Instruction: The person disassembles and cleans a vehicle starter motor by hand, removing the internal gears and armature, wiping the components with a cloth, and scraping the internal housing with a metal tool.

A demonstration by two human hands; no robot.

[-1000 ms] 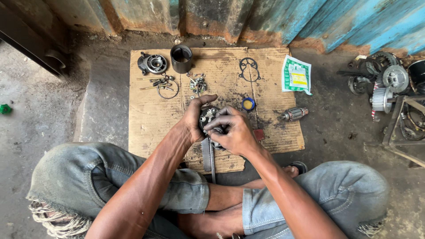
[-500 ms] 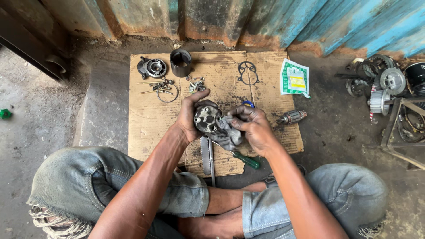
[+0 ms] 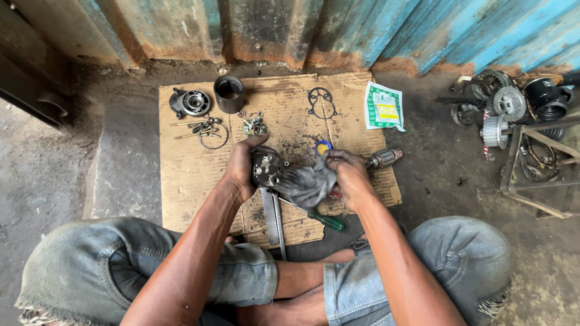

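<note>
My left hand [image 3: 241,169] grips a dark, greasy motor housing part [image 3: 266,168] above the middle of a cardboard sheet [image 3: 181,175]. My right hand [image 3: 347,175] holds a grey rag [image 3: 308,184] bunched against the right side of that part. Under my hands lie a green-handled screwdriver [image 3: 323,220] and flat metal pliers [image 3: 273,217]. A motor armature [image 3: 383,159] rests just right of my right hand, and a small blue and yellow ring [image 3: 322,146] sits just beyond the rag.
On the cardboard's far side lie a round end cover [image 3: 190,102], a dark metal cylinder [image 3: 229,93], long bolts with a wire ring [image 3: 208,130], small screws [image 3: 254,125] and a gasket [image 3: 321,102]. A green-white packet [image 3: 383,107] lies right. Scrap parts [image 3: 513,108] and a metal frame [image 3: 538,169] stand at far right.
My hands have come apart: the right hand moved right with the rag, uncovering the housing part in the left hand. The view has shifted slightly.
</note>
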